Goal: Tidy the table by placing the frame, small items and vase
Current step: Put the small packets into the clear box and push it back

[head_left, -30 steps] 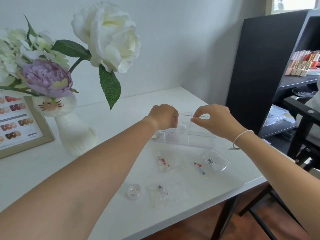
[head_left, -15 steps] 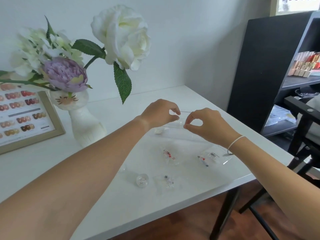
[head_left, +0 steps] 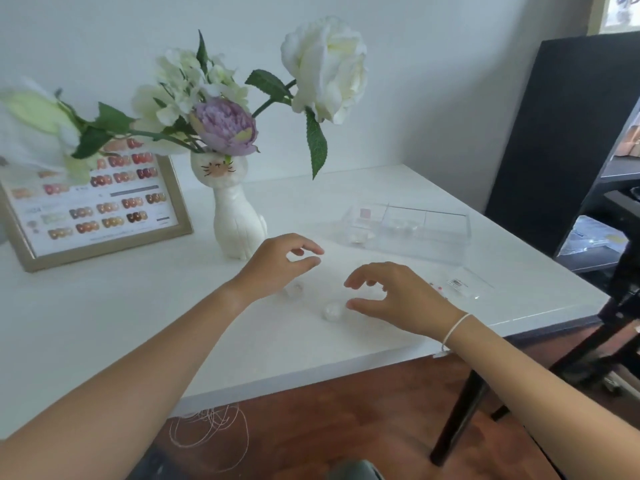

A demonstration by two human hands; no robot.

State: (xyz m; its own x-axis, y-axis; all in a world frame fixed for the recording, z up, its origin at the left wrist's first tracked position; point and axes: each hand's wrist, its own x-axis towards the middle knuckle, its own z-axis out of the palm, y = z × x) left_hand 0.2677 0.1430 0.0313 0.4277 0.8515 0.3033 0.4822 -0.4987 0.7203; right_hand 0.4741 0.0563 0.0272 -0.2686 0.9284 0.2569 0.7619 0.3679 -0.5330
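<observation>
The frame (head_left: 93, 211) leans far left on the table (head_left: 138, 317); beside it the cat vase (head_left: 235, 223) holds flowers (head_left: 221, 126); my left hand (head_left: 277, 265) and right hand (head_left: 398, 299) hover open, empty, over small beads (head_left: 330, 310); the clear box (head_left: 412, 230) holds tiny pieces.

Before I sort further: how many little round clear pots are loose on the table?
2: one pot beneath the left hand, another by the right hand. More may be hidden.
</observation>
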